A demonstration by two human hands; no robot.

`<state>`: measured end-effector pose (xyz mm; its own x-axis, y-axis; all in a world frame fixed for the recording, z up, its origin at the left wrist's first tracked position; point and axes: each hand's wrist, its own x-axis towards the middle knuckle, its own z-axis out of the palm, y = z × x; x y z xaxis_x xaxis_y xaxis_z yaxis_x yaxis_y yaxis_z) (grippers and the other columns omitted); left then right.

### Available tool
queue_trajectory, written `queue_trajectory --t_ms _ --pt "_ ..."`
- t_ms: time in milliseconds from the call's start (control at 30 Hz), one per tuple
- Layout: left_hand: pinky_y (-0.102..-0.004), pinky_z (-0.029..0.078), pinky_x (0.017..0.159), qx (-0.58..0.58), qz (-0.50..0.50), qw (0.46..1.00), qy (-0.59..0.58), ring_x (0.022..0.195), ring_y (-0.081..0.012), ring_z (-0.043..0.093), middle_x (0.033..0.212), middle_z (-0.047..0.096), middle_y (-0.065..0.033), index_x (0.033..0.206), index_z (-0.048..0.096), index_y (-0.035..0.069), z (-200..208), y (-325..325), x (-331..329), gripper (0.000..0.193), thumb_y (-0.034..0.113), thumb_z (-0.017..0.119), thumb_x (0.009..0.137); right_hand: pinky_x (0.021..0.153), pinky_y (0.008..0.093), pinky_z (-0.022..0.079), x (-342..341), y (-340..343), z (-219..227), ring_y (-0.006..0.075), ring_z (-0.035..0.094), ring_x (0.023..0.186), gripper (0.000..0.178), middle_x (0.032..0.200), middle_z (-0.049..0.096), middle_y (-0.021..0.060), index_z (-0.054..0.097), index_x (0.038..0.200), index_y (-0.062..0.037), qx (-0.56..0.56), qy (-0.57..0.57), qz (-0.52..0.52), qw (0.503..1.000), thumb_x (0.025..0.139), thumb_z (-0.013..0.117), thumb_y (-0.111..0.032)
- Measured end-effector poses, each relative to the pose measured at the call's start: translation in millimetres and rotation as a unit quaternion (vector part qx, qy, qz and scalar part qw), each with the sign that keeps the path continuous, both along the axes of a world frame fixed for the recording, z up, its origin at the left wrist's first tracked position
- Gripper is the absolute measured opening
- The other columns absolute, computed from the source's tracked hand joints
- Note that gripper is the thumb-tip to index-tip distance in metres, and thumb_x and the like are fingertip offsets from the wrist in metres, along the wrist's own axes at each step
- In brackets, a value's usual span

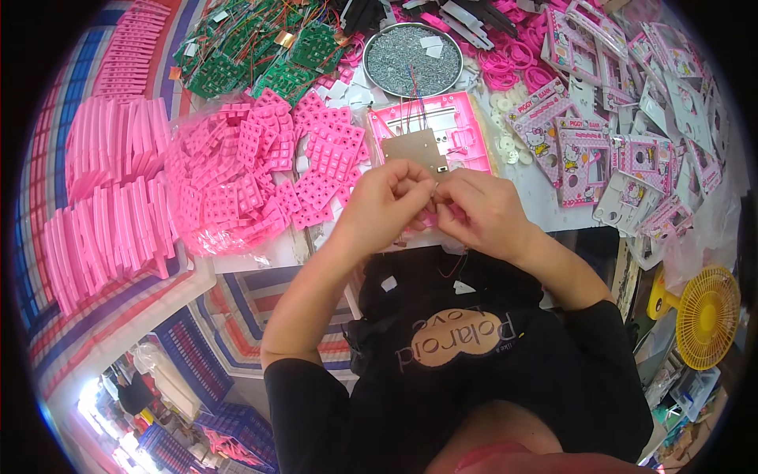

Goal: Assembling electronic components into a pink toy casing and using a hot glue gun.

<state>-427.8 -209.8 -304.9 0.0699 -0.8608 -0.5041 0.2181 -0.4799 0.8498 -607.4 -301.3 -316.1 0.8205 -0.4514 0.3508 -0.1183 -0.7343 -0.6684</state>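
Observation:
A pink plastic casing (478,130) lies open on the table in front of me. A flat brown board (412,152) sits over its near part, with several thin dark wires (415,103) running up to its far edge. At the casing's near edge my left hand (388,201) and my right hand (483,212) meet. The fingers of both are closed in a pinch, fingertip to fingertip. What they pinch is too small and too hidden to name. A small metal connector (442,168) shows on the board just beyond the fingers.
Pink keypads (229,170) in a clear bag lie left, beside stacked pink strips (110,237). Green circuit boards (217,75) with wires and a round tray of screws (371,75) stand at the back. Printed card panels (584,166) pile up right, above a yellow fan (708,317).

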Motion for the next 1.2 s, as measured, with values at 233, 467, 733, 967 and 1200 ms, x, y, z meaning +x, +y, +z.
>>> queue_trajectory --t_ms 233,467,733,967,1200 --pt "-0.0246 0.055 0.062 0.029 -0.146 0.988 -0.030 0.067 -0.0114 0.068 0.080 0.070 -0.0050 0.101 0.066 -0.002 7.7 -13.4 29.4 0.015 0.013 0.065 0.097 0.057 0.0336 0.052 2.6 0.8 -3.3 0.0237 0.066 0.075 0.016 0.087 0.065 0.0054 0.063 0.089 -0.0069 -0.061 -0.030 0.032 0.997 0.077 0.073 -0.007" --pt "-0.0328 0.053 0.063 -0.175 -0.139 0.899 -0.378 0.067 -0.0201 0.068 0.079 0.071 -0.0100 0.097 0.068 0.000 5.1 7.9 14.3 0.012 0.004 0.070 0.087 0.063 0.0347 0.053 -12.7 -4.4 -2.4 0.0242 0.065 0.081 0.018 0.092 0.065 0.0048 0.066 0.093 -0.0094 -0.056 -0.001 0.031 0.998 0.077 0.075 -0.010" --pt "-0.0398 0.052 0.069 -0.339 -0.088 0.769 -0.535 0.081 -0.0305 0.065 0.089 0.068 -0.0091 0.099 0.065 0.005 -24.6 23.3 -0.9 0.023 0.000 0.074 0.079 0.072 0.0345 0.050 -7.2 -0.8 -6.1 0.0236 0.058 0.091 0.020 0.092 0.062 0.0007 0.071 0.096 -0.0105 -0.133 0.019 0.041 0.990 0.077 0.076 -0.016" --pt "-0.0387 0.052 0.069 -0.377 -0.105 0.744 -0.542 0.081 -0.0293 0.064 0.093 0.067 -0.0088 0.103 0.064 0.005 -34.9 28.5 3.4 0.031 -0.001 0.073 0.075 0.074 0.0379 0.046 -3.8 -0.5 -12.8 0.0242 0.057 0.092 0.020 0.090 0.060 0.0009 0.072 0.096 -0.0098 -0.125 0.017 0.069 0.990 0.077 0.076 -0.016" --pt "-0.0384 0.051 0.069 -0.385 -0.098 0.736 -0.548 0.082 -0.0298 0.063 0.094 0.066 -0.0084 0.105 0.063 0.005 -41.3 32.0 3.6 0.033 -0.001 0.073 0.074 0.077 0.0382 0.043 -1.8 2.3 -12.1 0.0238 0.056 0.092 0.022 0.087 0.058 0.0010 0.073 0.097 -0.0094 -0.132 0.049 0.077 0.987 0.078 0.076 -0.020"
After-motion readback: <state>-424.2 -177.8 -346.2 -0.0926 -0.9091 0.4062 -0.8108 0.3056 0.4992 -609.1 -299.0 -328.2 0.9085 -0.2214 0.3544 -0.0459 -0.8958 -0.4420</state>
